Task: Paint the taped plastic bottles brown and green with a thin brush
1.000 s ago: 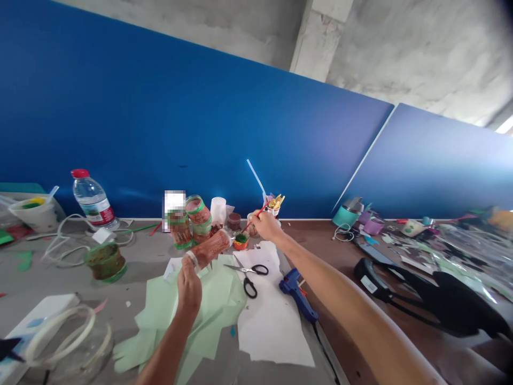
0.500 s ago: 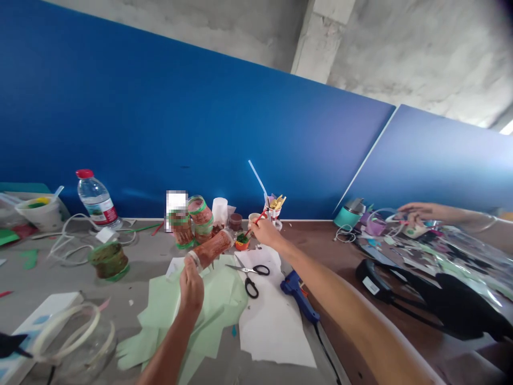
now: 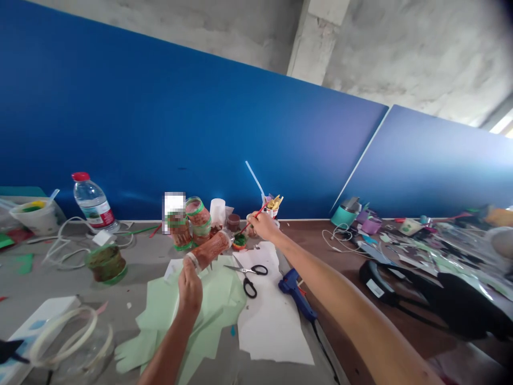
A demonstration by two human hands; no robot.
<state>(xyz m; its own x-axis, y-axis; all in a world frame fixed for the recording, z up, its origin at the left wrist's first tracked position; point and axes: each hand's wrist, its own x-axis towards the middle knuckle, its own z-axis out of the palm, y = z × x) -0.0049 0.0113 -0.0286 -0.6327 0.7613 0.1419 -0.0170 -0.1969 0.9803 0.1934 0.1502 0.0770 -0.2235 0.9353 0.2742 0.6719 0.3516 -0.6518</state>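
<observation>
My left hand [image 3: 189,286] is closed round the neck of a small bottle painted red-brown [image 3: 210,249], held tilted above the light green paper [image 3: 208,305]. My right hand [image 3: 262,225] is stretched forward and pinches a thin red-handled brush [image 3: 250,220]. The brush tip points down toward a small orange pot with green paint [image 3: 240,241]. Behind the pot stand painted jars with green bands [image 3: 196,216] and a cup holding sticks and a straw [image 3: 272,206].
Black-handled scissors [image 3: 248,275] and a blue glue gun [image 3: 297,293] lie on white paper [image 3: 272,321]. At the left are a water bottle [image 3: 91,202], a green-brown jar [image 3: 106,263], white cables and a glass bowl [image 3: 68,342]. Clutter and a black bag [image 3: 441,299] fill the right.
The brush tip has lifted slightly off the green pot. Another person's arm that reached over the clutter at the right half a second ago is gone from view.
</observation>
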